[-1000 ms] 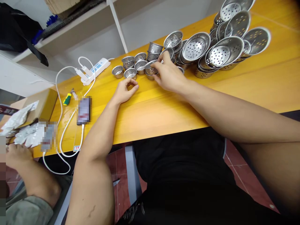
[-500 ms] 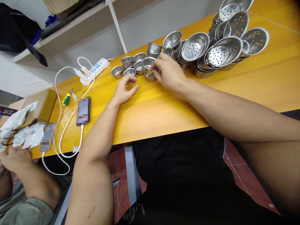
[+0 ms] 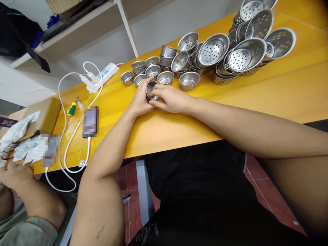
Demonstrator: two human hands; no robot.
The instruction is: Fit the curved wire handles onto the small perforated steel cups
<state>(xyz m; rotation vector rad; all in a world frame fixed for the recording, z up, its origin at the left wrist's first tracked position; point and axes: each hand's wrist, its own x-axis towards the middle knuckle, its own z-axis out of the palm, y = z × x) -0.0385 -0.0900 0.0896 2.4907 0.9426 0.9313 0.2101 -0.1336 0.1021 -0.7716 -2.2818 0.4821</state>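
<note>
Between my two hands is a small perforated metal cup (image 3: 151,89), tilted so that its opening faces right. My left hand (image 3: 140,99) is wrapped round its left side. My right hand (image 3: 171,98) grips its right rim, with fingertips reaching into the opening. Just behind my hands stand a small metal cup (image 3: 165,78) and a wider one (image 3: 189,81). Several more small cups (image 3: 153,71) are grouped behind and to the left, some stacked. The cup's underside is hidden by my fingers.
Larger perforated metal baskets (image 3: 214,51) are stacked along the table (image 3: 174,126) to the right. At left lie a power strip (image 3: 104,78), a phone (image 3: 90,121) on a white cable, and a green-yellow screwdriver (image 3: 72,108). Another person's hand (image 3: 16,174) rests near plastic bags (image 3: 30,148).
My right hand has brought a small cup from the group towards me and to the left. My left hand, open before, has closed round it.
</note>
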